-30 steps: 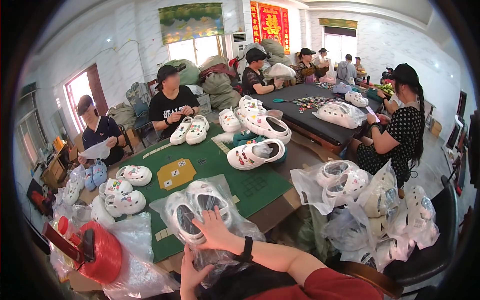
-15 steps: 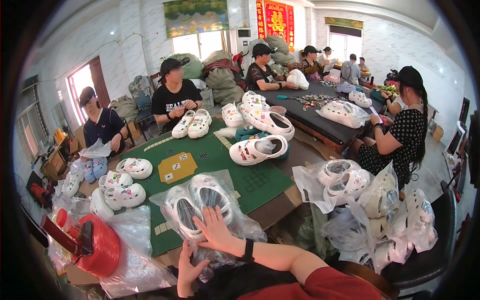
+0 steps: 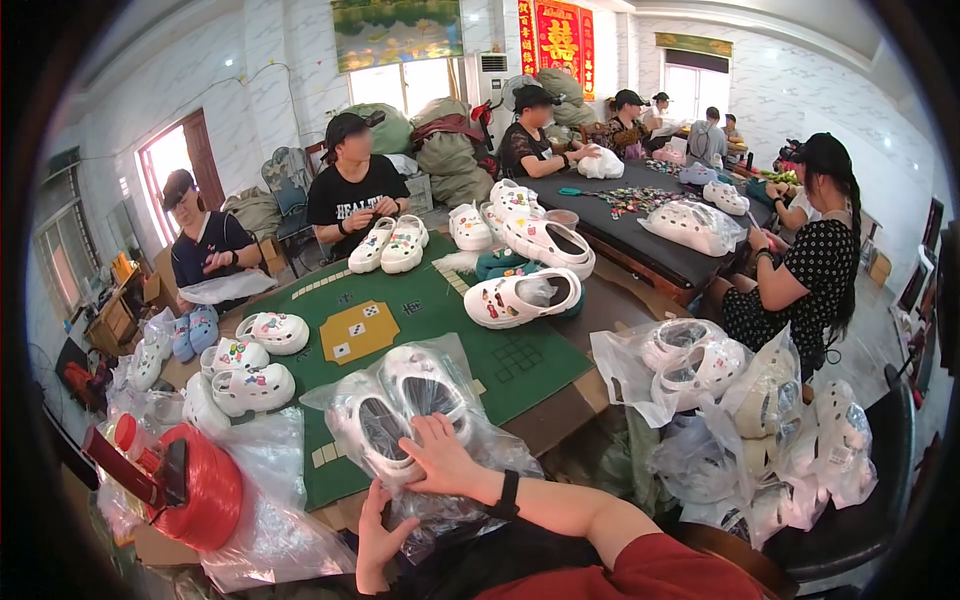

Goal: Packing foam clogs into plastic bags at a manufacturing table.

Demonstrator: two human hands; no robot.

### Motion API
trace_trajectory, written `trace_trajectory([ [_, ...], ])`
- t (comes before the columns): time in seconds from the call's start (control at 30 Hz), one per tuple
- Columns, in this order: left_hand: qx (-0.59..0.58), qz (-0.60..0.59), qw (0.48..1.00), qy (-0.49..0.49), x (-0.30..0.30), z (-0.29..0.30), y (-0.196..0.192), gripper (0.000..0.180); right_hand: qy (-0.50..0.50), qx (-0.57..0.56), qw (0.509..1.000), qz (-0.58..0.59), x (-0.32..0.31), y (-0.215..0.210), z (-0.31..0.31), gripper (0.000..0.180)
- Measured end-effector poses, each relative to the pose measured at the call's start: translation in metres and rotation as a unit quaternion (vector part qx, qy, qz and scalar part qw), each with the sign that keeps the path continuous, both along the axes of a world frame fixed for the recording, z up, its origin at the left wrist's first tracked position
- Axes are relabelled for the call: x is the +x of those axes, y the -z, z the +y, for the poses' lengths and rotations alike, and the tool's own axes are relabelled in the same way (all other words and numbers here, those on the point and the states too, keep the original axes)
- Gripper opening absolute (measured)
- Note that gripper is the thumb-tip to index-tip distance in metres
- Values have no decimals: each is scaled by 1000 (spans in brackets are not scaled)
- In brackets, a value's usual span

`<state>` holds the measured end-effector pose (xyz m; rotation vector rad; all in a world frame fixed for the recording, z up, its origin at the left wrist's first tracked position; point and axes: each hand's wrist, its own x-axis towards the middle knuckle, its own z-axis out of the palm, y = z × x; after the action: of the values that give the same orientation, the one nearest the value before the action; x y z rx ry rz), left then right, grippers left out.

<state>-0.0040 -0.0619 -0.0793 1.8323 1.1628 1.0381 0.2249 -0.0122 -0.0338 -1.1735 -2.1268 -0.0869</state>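
A pair of white clogs [image 3: 365, 425] lies inside a clear plastic bag [image 3: 480, 420] on the near edge of the green mat. My right hand [image 3: 443, 458] rests on the bag at the heel end of the clogs, its fingers stretched out over the plastic. Lower and to the left, my left hand [image 3: 378, 532] is upright with fingers extended and thumb apart, beside the loose mouth of the bag. Whether its fingers touch the plastic is hard to make out.
White clogs with charms [image 3: 525, 298] stand on the green mat [image 3: 430, 322]. A red twine spool [image 3: 205, 500] and flat plastic bags [image 3: 270, 530] are at left. Bagged clogs [image 3: 690, 365] pile up at right. Several people sit around the tables.
My two hands keep nearly the same pose on and beside the bag. The whole view has shifted slightly. At far left, a person's hand has lifted off a plastic bag.
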Motion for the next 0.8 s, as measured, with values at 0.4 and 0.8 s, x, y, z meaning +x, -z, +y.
trace_trajectory([
  [0.4,-16,-135,990,28,13,-10,-19,116,-26,18,996,81,42,-22,-44,67],
  [0.8,-5,-88,996,13,16,-13,-25,106,66,153,983,81,135,-91,-97,66],
])
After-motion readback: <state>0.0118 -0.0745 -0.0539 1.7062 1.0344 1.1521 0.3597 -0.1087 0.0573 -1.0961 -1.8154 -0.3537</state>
